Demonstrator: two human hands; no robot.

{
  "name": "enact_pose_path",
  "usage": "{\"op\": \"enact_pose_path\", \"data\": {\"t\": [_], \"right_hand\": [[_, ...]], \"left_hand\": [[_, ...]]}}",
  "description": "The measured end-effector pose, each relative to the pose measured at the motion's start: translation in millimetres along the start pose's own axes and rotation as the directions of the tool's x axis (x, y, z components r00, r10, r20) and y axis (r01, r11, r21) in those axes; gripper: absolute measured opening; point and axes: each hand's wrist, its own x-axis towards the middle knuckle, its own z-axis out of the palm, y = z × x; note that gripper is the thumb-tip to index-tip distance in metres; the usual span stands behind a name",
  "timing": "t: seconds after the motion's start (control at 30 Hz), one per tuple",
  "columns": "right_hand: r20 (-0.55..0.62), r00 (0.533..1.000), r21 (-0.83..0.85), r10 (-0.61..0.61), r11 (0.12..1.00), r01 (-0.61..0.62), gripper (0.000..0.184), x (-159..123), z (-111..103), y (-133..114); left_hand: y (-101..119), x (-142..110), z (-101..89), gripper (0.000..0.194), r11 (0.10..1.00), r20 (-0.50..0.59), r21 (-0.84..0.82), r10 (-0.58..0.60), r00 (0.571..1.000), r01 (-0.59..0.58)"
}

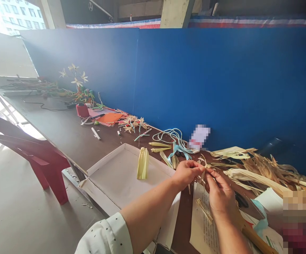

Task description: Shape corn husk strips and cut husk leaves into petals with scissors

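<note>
My left hand [187,173] and my right hand [220,192] are close together above the table. Between their pinched fingertips is a thin strip of dried corn husk [203,161], its loose ends curling up and hanging down. Below my right hand lies a printed sheet [199,229] with a short piece of husk [204,211] on it. To the left, a yellow-green husk piece [142,164] rests in a shallow white cardboard box lid [108,183]. Beyond my left hand are slim husk pieces [160,149] and light blue ribbon [179,150].
Dried husks [264,167] are heaped at the right, near a white cup [270,199]. Coiled pale cord [170,132], orange paper [110,117], a red thread spool [82,110] and husk flowers [76,79] line the back. A blue partition [221,81] stands behind; a red chair [42,158] is left.
</note>
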Motion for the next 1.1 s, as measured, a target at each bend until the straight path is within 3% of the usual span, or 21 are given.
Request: {"op": "enact_pose_path", "data": {"t": [0.3,0.43,0.9,1.0,1.1], "right_hand": [[0.078,0.984,0.2,0.163,0.964,-0.175,0.046,-3,0,-6],[0.054,0.973,0.251,0.223,0.94,-0.23,0.044,-4,0,-9],[0.057,0.986,0.065,0.157,0.985,-0.161,0.046,-1,-2,-11],[0.058,0.991,0.06,0.122,0.99,-0.126,0.045,-1,-3,-5],[0.084,0.993,0.06,0.085,0.994,-0.09,0.045,0,-3,1]], "left_hand": [[-6,2,-1.9,0.044,0.999,-0.045,-0.006,-0.036,0.998,0.036],[-8,3,-2.2,0.048,0.998,-0.026,-0.022,-0.062,0.998,0.061],[-7,3,-1.5,0.037,0.99,-0.103,0.039,-0.127,0.986,0.132],[-8,3,-0.3,0.031,0.99,-0.134,0.11,-0.073,0.988,0.088],[-9,4,1.5,0.024,0.958,-0.241,0.286,0.091,0.966,-0.019]]}}
